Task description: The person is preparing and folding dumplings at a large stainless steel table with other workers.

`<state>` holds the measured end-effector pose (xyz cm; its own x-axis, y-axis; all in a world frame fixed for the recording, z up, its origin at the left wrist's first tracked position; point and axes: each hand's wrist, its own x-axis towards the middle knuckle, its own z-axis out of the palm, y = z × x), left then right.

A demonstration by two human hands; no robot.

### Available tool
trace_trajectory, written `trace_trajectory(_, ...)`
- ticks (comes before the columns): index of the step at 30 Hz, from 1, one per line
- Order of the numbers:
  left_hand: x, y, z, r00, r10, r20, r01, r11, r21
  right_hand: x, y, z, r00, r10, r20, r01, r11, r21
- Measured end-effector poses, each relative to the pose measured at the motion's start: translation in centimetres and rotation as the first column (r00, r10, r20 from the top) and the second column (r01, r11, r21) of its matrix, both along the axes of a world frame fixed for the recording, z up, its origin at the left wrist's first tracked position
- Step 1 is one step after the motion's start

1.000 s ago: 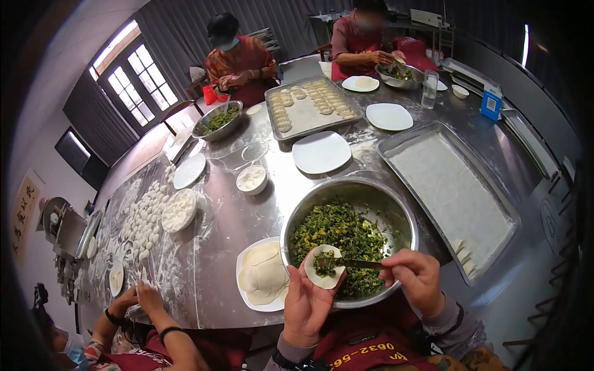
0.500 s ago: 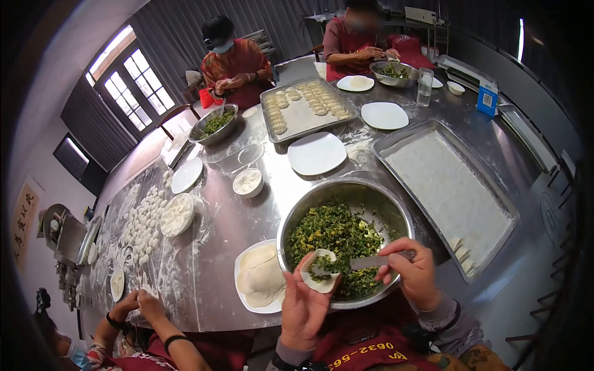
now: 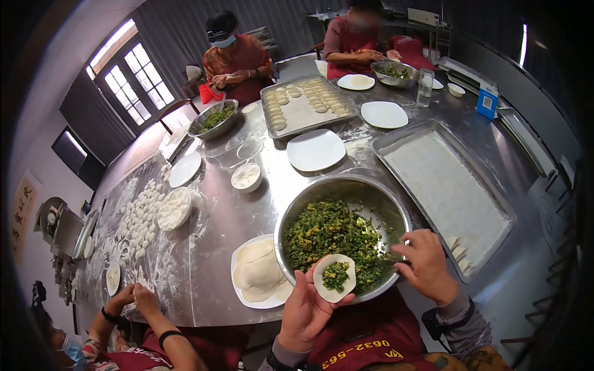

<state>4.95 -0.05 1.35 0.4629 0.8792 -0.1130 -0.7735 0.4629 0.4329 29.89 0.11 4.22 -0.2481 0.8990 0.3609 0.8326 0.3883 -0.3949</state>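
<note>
Wrapper: a pale round of dough lying fairly flat across the fingers of the left hand, over the near rim of the steel bowl.
Green filling: a small chopped mound in the middle of the wrapper, with dough showing all round it.
Left hand: palm up, thumb standing apart from the fingers, the wrapper resting on them.
Right hand: beside the bowl's right rim, fingers bent and blurred; whether they grip anything is unclear.
Steel bowl: holds a large heap of chopped green mix with yellow bits.
White plate: left of the bowl, under a stack of wrappers.
Right-hand tray: lined, a few pale dough pieces at its near end.
Far tray: rows of dumplings along its edges.
Bench: metal, floury at the left, where small dough lumps lie beside a bowl of flour.
Co-workers: two people across the bench, a third person's hands at the near left.
</note>
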Motion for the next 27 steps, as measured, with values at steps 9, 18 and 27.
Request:
trace_trajectory(9, 1.0, -0.2, -0.5, 0.984, -0.176, 0.012, 0.175, 0.984, 0.023, -2.0, -0.8, 1.9, 0.948, 0.309, -0.072, -0.286, 0.931, 0.227)
trace_trajectory(18, 1.5, -0.6, -0.1, 0.981, -0.176, -0.085, 0.172, 0.984, -0.051, -4.6, -0.1, 0.5, 0.860, 0.432, -0.271, -0.374, 0.895, 0.242)
trace_trajectory(27, 2.1, -1.0, 1.2, 0.917, -0.022, -0.397, 0.082, 0.988, 0.134, -6.1, 1.1, -1.1, 0.798, 0.262, -0.543, -0.278, 0.959, 0.053)
